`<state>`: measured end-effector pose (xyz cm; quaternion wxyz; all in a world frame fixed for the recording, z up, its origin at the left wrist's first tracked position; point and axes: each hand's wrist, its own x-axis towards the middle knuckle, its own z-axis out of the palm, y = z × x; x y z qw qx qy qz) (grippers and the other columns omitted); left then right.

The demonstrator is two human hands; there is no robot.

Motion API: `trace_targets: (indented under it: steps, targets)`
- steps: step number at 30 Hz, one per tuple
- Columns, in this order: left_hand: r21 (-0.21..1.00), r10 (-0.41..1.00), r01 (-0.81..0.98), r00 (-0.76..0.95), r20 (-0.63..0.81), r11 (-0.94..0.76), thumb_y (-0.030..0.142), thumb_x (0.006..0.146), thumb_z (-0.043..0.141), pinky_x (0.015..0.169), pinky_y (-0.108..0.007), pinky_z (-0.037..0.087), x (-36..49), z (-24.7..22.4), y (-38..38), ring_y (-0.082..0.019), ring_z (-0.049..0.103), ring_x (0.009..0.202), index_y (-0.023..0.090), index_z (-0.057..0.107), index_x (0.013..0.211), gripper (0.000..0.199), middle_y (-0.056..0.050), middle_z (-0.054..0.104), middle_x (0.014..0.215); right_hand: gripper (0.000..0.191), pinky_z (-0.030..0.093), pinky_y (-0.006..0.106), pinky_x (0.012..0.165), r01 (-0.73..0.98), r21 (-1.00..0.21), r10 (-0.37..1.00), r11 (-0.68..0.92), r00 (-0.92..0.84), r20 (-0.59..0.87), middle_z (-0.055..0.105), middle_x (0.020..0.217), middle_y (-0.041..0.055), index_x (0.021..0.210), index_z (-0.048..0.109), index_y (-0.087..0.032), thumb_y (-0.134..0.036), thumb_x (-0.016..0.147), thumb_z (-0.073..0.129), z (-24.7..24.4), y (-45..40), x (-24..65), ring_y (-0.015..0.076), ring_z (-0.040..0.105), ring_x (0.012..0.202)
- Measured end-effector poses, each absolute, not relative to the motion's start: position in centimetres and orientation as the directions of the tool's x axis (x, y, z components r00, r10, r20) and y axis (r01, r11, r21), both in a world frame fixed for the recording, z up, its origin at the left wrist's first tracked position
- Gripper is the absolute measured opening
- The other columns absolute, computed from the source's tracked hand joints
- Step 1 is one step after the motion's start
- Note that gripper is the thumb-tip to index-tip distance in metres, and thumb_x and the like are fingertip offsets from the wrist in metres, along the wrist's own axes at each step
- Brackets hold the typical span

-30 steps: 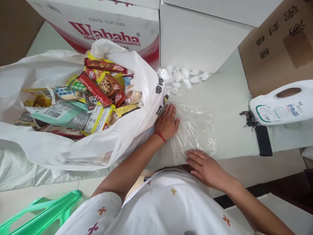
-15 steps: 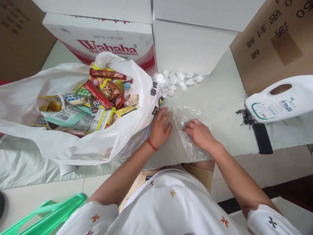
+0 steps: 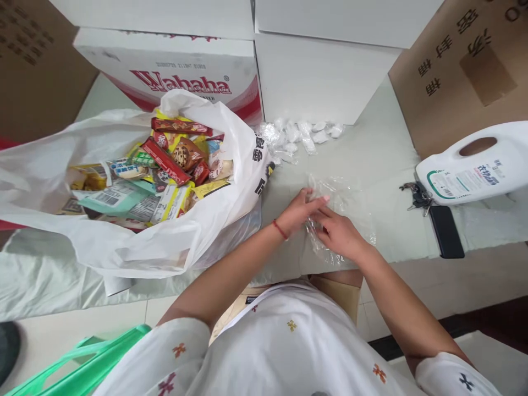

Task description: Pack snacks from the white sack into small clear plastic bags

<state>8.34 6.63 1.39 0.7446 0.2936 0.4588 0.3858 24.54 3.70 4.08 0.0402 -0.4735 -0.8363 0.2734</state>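
A thin clear plastic bag (image 3: 358, 212) lies crumpled on the pale green cloth, partly under both hands. My left hand (image 3: 297, 212) reaches its near left edge, fingers bent against the film. Touching it at the fingertips is my right hand (image 3: 340, 231), whose curled fingers pinch the plastic. To the left, a large white bag (image 3: 231, 220) stands wide open, filled with wrapped snacks (image 3: 165, 159). Several small clear-wrapped white pieces (image 3: 305, 135) lie in a heap behind the hands.
A Wahaha box (image 3: 177, 71) and white boxes (image 3: 305, 82) line the back. On the right are a brown carton (image 3: 445, 110), a white detergent bottle (image 3: 466, 179), keys (image 3: 417, 196) and a black phone (image 3: 446, 232). A green bag (image 3: 91, 363) is at the lower left.
My left hand has moved right, from beside the white bag to the clear plastic, and now meets my right hand. The clear bag has shifted and spread to the right.
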Motion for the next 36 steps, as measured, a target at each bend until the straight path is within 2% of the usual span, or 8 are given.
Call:
trace_targets:
  steps: [4,8,12,16,22,28,32,36]
  targets:
    - [0.921,0.937,-0.199,0.178,-0.301,0.334,0.019,0.068,0.084,0.098,-0.031,0.049,11.7,0.2,11.7,-0.021,0.063,0.112,0.016,0.059,0.108,0.047,-0.012,0.066,0.123,0.054,0.058,0.042,0.07,0.926,-0.176,0.917,0.334,-0.363,-0.165,0.041,0.162,0.0161,0.15,0.052,-0.021,-0.022,0.096,0.05,3.5,5.6,24.3,0.0331,0.074,0.097]
    - [0.963,0.964,0.047,-0.02,-0.264,0.264,0.016,0.079,0.068,0.082,-0.028,0.051,11.7,-1.1,15.2,-0.016,0.064,0.084,0.016,0.063,0.077,0.006,-0.002,0.067,0.08,0.056,0.061,0.042,0.073,0.933,-0.219,0.944,0.285,-0.313,-0.103,0.033,0.168,0.0107,0.153,0.049,-0.023,-0.021,0.097,0.047,1.6,7.1,25.3,0.0307,0.074,0.098]
    - [0.91,0.909,-0.121,-0.083,-0.408,0.397,0.015,0.085,0.061,0.062,-0.023,0.047,9.7,-1.5,16.2,-0.011,0.057,0.059,0.017,0.057,0.07,0.015,0.001,0.059,0.062,0.041,0.059,0.043,0.095,0.837,-0.452,0.933,0.308,-0.358,-0.027,0.055,0.154,0.0053,0.134,0.067,-0.024,-0.026,0.102,0.042,0.3,6.8,25.8,0.0271,0.068,0.121]
    - [0.832,0.85,-0.256,-0.065,-0.523,0.492,0.017,0.089,0.058,0.066,-0.026,0.052,8.3,-1.2,16.0,-0.013,0.061,0.057,0.016,0.059,0.074,0.016,-0.002,0.063,0.06,0.039,0.057,0.037,0.101,0.729,-0.601,0.92,0.327,-0.39,0.029,0.072,0.133,0.0038,0.124,0.073,-0.026,-0.046,0.104,0.046,0.5,5.1,25.7,0.0222,0.067,0.123]
    - [0.76,0.827,-0.384,0.019,-0.561,0.524,0.019,0.094,0.053,0.084,-0.033,0.058,7.6,-0.8,15.8,-0.017,0.071,0.07,0.014,0.062,0.078,0.019,-0.01,0.071,0.071,0.05,0.06,0.037,0.089,0.818,-0.47,0.94,0.333,-0.249,0.233,0.075,0.122,0.0088,0.113,0.077,-0.023,-0.065,0.095,0.058,1.3,1.8,24.4,0.0255,0.071,0.109]
    - [0.615,0.765,-0.511,0.144,-0.628,0.601,0.029,0.1,0.046,0.088,-0.035,0.059,6.9,-0.5,14.8,-0.02,0.074,0.082,0.013,0.066,0.086,0.029,-0.013,0.075,0.081,0.069,0.06,0.041,0.089,0.861,-0.365,0.933,0.354,-0.299,0.199,0.058,0.148,0.0147,0.143,0.06,-0.017,-0.067,0.099,0.044,1.0,0.3,24.2,0.0303,0.063,0.124]
    - [0.756,0.819,-0.381,0.008,-0.574,0.533,0.027,0.095,0.056,0.078,-0.03,0.059,6.1,-0.1,13.4,-0.016,0.069,0.073,0.016,0.065,0.082,0.02,-0.007,0.071,0.073,0.058,0.06,0.045,0.086,0.889,-0.254,0.923,0.381,-0.381,0.052,0.044,0.161,0.0143,0.143,0.06,-0.018,-0.056,0.102,0.048,-0.5,-0.5,25.0,0.0326,0.064,0.121]
    - [0.848,0.842,-0.168,-0.125,-0.525,0.503,0.032,0.095,0.061,0.06,-0.023,0.051,5.7,0.3,12.5,-0.013,0.063,0.064,0.018,0.059,0.073,0.027,-0.003,0.065,0.068,0.043,0.058,0.044,0.088,0.895,-0.235,0.924,0.379,-0.381,0.037,0.049,0.159,0.0103,0.141,0.063,-0.02,-0.037,0.106,0.045,-1.4,-1.1,25.4,0.0282,0.067,0.113]
